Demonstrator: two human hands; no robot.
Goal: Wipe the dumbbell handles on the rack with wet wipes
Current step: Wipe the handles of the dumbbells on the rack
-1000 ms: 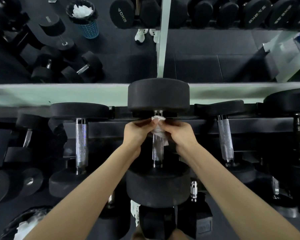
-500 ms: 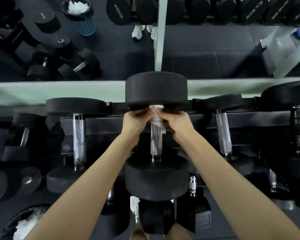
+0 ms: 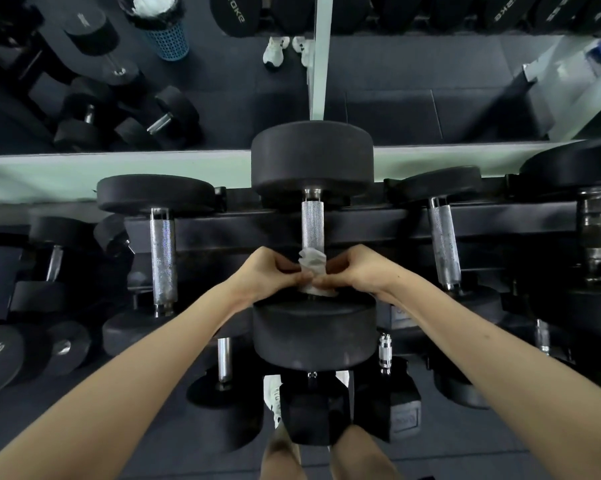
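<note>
Behind the dumbbell rack [image 3: 378, 216] stands a mirror [image 3: 396, 98], which reflects dark floor mats and a blue bin [image 3: 167, 36] full of white tissue. On the rack, the middle dumbbell [image 3: 312, 161] lies with its handle [image 3: 312, 223] pointing away from the person. Both hands grasp the wet wipe [image 3: 312, 261], which is wrapped around this handle. The left hand [image 3: 269, 271] and the right hand [image 3: 359, 270] pinch it from either side with curled fingers. Half a second ago the wipe was at the far end, just under the far head — now it sits at the near end, beside the near head, and the knurled metal above it is bare. So one full stroke along this handle seems done — the neighbouring handles [image 3: 163, 258] probably come next.
</note>
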